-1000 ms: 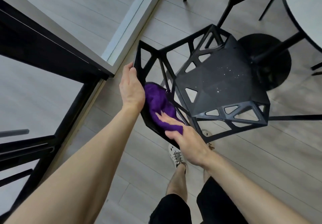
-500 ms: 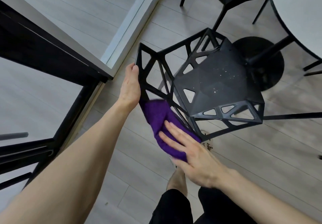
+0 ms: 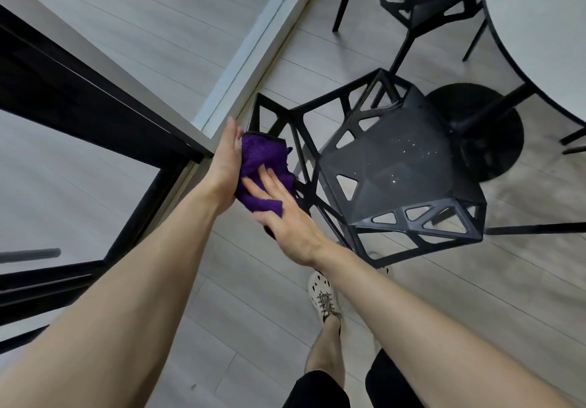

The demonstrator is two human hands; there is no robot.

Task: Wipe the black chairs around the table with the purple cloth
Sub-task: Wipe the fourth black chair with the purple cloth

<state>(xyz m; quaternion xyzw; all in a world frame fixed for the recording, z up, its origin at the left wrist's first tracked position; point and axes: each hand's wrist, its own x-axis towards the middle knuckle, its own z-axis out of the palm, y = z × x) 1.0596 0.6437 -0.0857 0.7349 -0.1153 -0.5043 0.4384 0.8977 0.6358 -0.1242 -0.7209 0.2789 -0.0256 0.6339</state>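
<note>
The pale plank floor (image 3: 241, 280) lay under a black chair (image 3: 396, 169) standing near the round white table (image 3: 539, 27) at the far right. I was on the backrest step: my right hand (image 3: 285, 217) pressed the purple cloth (image 3: 260, 166) against the chair's near-left panel, fingers straight and slightly apart. My left hand (image 3: 226, 166) braced the panel's outer side, fingers straight and together. Next, I judged, the cloth had to work along the open struts toward the speckled seat.
</note>
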